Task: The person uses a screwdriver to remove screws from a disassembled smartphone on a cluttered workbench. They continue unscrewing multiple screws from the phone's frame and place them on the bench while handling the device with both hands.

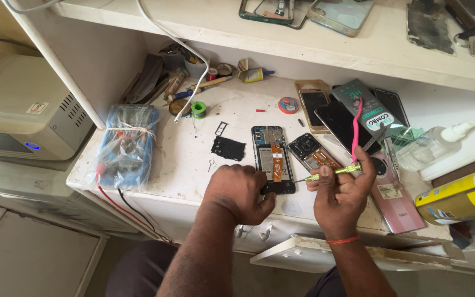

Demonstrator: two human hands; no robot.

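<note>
An opened phone (pixel 273 157) with its back off lies on the white workbench (pixel 193 159), its circuit board and orange flex cable showing. My left hand (pixel 240 192) rests curled on the phone's near end and holds it down. My right hand (pixel 339 195) grips a green-handled screwdriver (pixel 333 172), whose metal tip points left toward the phone's lower right edge. A second opened phone body (pixel 311 154) lies just right of the first, tilted.
A black cover plate (pixel 228 148) and a small SIM tray (pixel 221 128) lie left of the phone. A multimeter in a plastic bag (pixel 127 146) sits at the left. Phones, a pink cable (pixel 355 129), a spray bottle (pixel 432 147) and a yellow can (pixel 460 201) crowd the right.
</note>
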